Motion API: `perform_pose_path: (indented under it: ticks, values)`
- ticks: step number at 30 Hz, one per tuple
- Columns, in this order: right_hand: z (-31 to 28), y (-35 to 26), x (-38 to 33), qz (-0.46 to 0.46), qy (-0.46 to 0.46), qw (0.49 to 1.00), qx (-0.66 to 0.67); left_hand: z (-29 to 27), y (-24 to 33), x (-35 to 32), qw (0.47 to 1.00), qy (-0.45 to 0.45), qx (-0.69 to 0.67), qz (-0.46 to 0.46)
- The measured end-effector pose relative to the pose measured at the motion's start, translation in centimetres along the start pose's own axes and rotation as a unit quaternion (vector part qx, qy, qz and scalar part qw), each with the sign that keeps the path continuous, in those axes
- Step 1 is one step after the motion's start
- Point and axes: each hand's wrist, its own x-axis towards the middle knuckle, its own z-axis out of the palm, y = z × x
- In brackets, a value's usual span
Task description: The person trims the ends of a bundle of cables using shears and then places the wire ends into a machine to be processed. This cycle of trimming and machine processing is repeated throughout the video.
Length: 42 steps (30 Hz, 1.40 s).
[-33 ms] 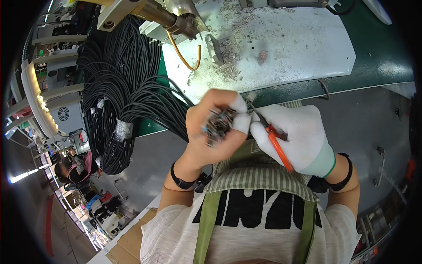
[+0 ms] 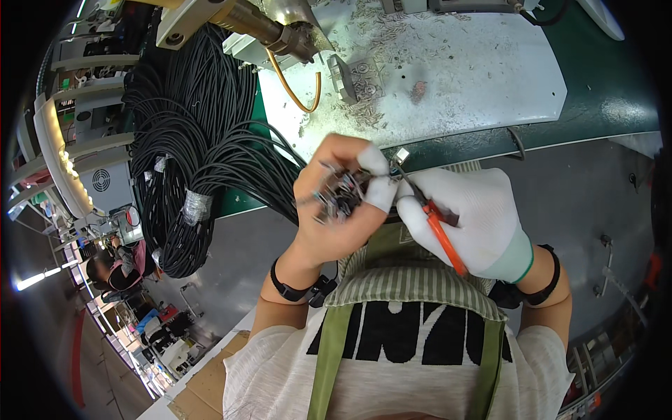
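My left hand (image 2: 332, 203), with white covers on thumb and forefinger, is closed around a bunch of cable ends (image 2: 343, 196). Motion smears these ends, which show metallic and coloured bits. At its fingertips a small silver connector shell (image 2: 402, 155) sticks up toward the bench. My right hand (image 2: 472, 213) wears a white knit glove and grips orange-handled pliers (image 2: 442, 238). Their dark jaws point at the left fingertips, close to the connector; whether they touch it I cannot tell. Thick coils of black cable (image 2: 231, 161) run from the left toward my left hand.
A green bench top (image 2: 595, 91) carries a white board (image 2: 483, 77) strewn with small metal pieces. Above it, at upper left, hangs a machine head (image 2: 280, 38) with a curved copper-coloured tube (image 2: 315, 91). A cardboard box (image 2: 199, 388) stands at lower left. Another person (image 2: 115, 269) is far left.
My left hand has turned and shifted slightly left. The silver connector shell, a blur before, now shows clearly above the fingertips. The gloved hand with the pliers has hardly moved.
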Motion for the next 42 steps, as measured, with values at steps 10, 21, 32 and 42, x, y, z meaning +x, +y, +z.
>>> perform_pose_path:
  ticks: [10, 21, 32, 42]
  values:
    - [0.4, 0.0, 0.9, -0.027, 0.015, 0.993, -0.111, -0.3, -0.7, 0.1, 0.992, 0.048, -0.060, -0.105]
    - [2.0, 1.0, 2.5, 0.072, 0.001, 0.996, 0.043, -4.4, -3.1, 1.5, 0.892, 0.033, -0.319, -0.317]
    - [0.3, 4.0, 12.4, -0.024, -0.057, 0.987, 0.147, -6.0, -5.8, 8.3, 0.907, -0.030, -0.310, -0.282]
    - [0.3, 4.3, 13.0, 0.108, -0.113, 0.934, 0.322, -6.8, -4.9, 9.0, 0.980, -0.060, 0.040, -0.183]
